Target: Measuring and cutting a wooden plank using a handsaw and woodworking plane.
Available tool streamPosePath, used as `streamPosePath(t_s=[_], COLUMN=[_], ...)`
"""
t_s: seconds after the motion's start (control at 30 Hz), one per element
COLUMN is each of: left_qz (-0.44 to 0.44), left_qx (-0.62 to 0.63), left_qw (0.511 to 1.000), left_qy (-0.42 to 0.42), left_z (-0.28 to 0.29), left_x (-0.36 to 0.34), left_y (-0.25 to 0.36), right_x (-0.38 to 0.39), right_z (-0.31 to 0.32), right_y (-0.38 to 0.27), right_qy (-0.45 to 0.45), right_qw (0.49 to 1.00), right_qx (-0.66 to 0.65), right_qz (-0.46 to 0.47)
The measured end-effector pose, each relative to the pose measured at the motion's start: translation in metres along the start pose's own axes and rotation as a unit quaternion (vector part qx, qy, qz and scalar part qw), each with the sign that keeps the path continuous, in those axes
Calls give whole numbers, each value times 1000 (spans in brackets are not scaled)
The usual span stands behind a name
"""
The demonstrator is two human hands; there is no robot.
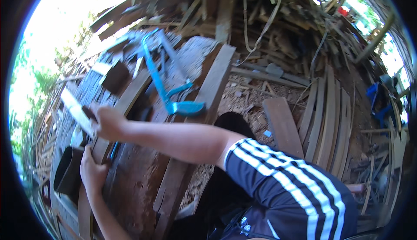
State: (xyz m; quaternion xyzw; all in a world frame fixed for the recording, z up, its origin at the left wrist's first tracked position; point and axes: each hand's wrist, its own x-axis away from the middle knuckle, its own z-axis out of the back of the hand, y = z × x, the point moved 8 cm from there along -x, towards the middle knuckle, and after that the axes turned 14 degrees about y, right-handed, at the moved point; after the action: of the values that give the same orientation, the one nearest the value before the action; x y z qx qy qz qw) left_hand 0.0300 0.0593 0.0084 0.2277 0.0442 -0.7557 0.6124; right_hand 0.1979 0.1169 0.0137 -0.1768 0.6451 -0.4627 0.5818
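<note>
My right hand (108, 123) is closed on the dark handle of a light, flat blade-like tool (77, 109), reaching across to the left side. Just below it, my left hand (93, 172) wraps round a long wooden strip (130, 93) lying along the workbench. A dark curved piece (65, 170), unclear in kind, lies left of my left hand. A blue metal tool (186, 107) with a long arm rests on the worn bench (132, 183), beyond my right forearm. A thick wooden beam (213, 77) runs along the bench's right side.
Piles of scrap wood (191, 3) fill the back. Long boards (323, 123) and a wider plank (280, 123) lie on the chip-strewn ground at right, with a hanging cord (263, 34) above and blue plastic items (375, 94) at the far right. A dark block (114, 77) sits on the bench.
</note>
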Motion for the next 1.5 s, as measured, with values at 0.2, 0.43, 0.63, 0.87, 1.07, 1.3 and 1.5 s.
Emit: streamPosePath(t_s=[0.2,0.43,0.63,0.87,1.07,1.3,1.5], left_qz=[-13,-82,-64,-42,-42,-49,-45], left_qx=[-1,56,8,4,43,11,22], left_qw=[1000,995,998,999,998,999,999], left_qy=[9,25,1,-9,-15,-18,-20], left_z=[-11,-16,-19,-26,-33,-31,-31], left_x=[-7,-5,-7,-7,-9,-8,-9], left_y=[0,-15,-14,-24,-25,-28,-28], right_x=[-4,-1,3,7,9,15,17], right_z=[10,-9,-14,-16,-20,-23,-27], right_y=[5,-4,-5,-5,-1,-13,-12], right_qy=[1,-43,-68,-81,-86,-115,-123], right_qw=[1000,999,997,996,995,991,988], right_qx=[25,27,44,44,57,59,70], right_qz=[-17,3,-3,0,-2,43,67])
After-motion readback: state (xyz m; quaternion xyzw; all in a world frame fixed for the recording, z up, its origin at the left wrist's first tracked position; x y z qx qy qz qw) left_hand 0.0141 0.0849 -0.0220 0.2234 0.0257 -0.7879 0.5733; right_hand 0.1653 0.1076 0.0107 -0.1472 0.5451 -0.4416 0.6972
